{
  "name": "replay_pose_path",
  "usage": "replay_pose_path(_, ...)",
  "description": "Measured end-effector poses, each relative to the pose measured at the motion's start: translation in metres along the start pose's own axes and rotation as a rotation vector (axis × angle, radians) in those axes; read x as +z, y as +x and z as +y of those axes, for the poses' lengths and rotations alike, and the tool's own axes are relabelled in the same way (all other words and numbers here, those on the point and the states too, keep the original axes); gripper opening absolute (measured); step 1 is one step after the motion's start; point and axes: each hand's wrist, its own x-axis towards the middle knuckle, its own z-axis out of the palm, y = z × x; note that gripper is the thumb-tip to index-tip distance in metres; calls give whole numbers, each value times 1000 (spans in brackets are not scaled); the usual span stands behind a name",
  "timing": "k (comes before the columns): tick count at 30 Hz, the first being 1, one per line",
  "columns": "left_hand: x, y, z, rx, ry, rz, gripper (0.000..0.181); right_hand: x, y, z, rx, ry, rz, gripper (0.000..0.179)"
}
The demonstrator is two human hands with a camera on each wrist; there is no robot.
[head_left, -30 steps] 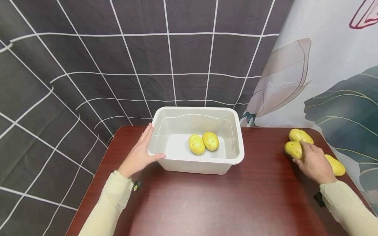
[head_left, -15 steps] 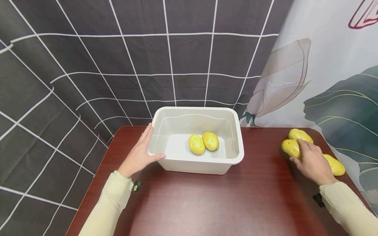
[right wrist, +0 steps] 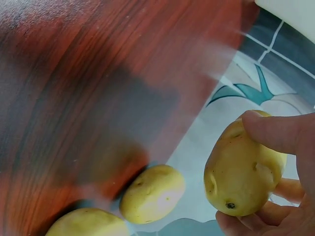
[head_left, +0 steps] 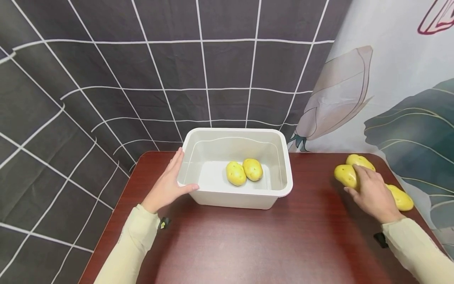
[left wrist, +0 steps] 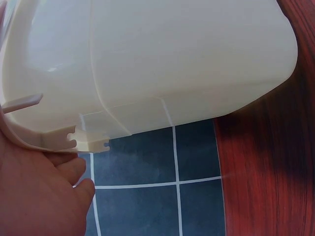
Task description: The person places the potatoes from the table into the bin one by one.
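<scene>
In the head view, my right hand (head_left: 375, 194) holds a yellow potato (head_left: 346, 176) at the table's right side. In the right wrist view, thumb and fingers grip this potato (right wrist: 245, 169) from opposite sides, and it is raised off the tabletop. Two more potatoes lie by that hand, one behind it (head_left: 360, 161) and one to its right (head_left: 400, 197). My left hand (head_left: 166, 185) rests against the left end of a white plastic bin (head_left: 234, 200), fingers extended along its side and thumb at the front rim. Inside the bin sit two potatoes (head_left: 244, 172), side by side.
The bin stands near the back of a reddish-brown wooden table (head_left: 244, 244). Behind it hangs a dark cloth (head_left: 227, 67) with a white grid. A pale cloth with leaf prints (head_left: 408, 130) hangs along the right edge.
My right hand has lifted its potato slightly and shifted it left, away from the other two. The left hand and the bin stay in place.
</scene>
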Motion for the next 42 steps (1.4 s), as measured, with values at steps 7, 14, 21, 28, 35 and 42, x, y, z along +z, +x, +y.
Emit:
replay_pose_path(7, 0, 0, -1, -2, 0, -1, 116, -1, 1, -5, -2, 3, -5, 90)
replay_pose_path(14, 0, 0, -1, 5, -6, 5, 115, -2, 0, -9, -17, 8, 12, 89)
replay_pose_path(21, 1, 2, -2, 3, -4, 4, 115, -3, 1, -14, -17, 30, 25, 90)
replay_pose_path(28, 1, 1, -2, -1, -9, 3, 114, -2, 1, -16, -34, 46, 33, 89)
replay_pose_path(35, 1, 1, -2, -2, -5, 0, 115, -2, 0, -18, -36, 51, 33, 90)
replay_pose_path(42, 1, 2, -3, -8, -9, 2, 115, -4, 1, -21, -42, 52, 39, 90)
